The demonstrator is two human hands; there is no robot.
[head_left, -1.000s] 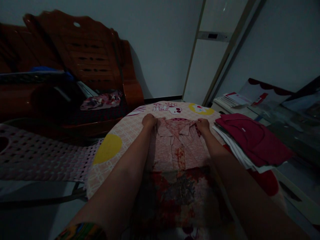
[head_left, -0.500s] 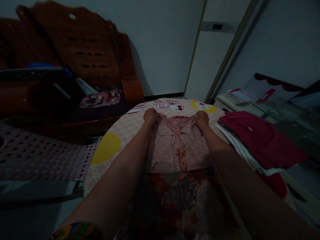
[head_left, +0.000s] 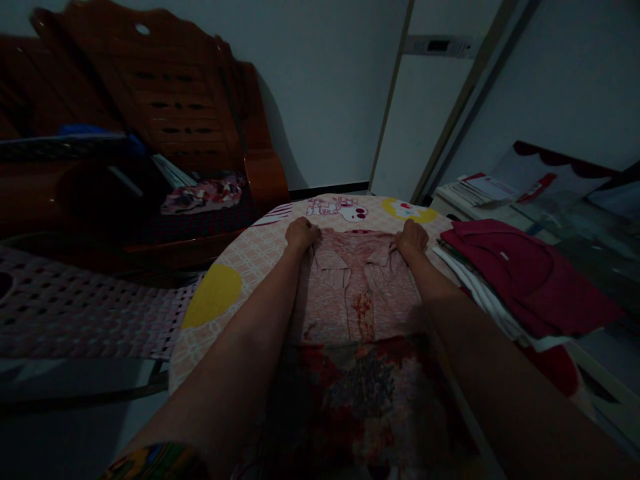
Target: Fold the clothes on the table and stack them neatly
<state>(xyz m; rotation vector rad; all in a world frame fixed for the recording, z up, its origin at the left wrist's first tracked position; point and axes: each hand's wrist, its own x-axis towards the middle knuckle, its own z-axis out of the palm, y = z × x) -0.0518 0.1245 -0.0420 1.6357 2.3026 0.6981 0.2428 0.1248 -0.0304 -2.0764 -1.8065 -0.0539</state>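
Note:
A pinkish shirt point(head_left: 325, 307) with a collar lies spread over a round table point(head_left: 265, 257) with a patterned cover. Its lower part carries a dark red and grey print and runs toward me. At the far left corner of the collar end, my left hand point(head_left: 301, 235) is closed, pinching the fabric. My right hand point(head_left: 413, 240) grips the far right corner in the same way. Between the two hands the collar edge is stretched out. The fingertips of both hands are partly hidden.
Folded clothes, a dark red shirt point(head_left: 525, 273) on top, are stacked at the table's right. Beyond stands a low cabinet with papers point(head_left: 487, 189). A woven chair point(head_left: 100, 307) is close on the left, and a wooden bench point(head_left: 175, 100) behind it holds a patterned cloth point(head_left: 205, 193).
My right hand has moved slightly right, drawing the shirt's collar end wider and flatter. My left hand has barely moved.

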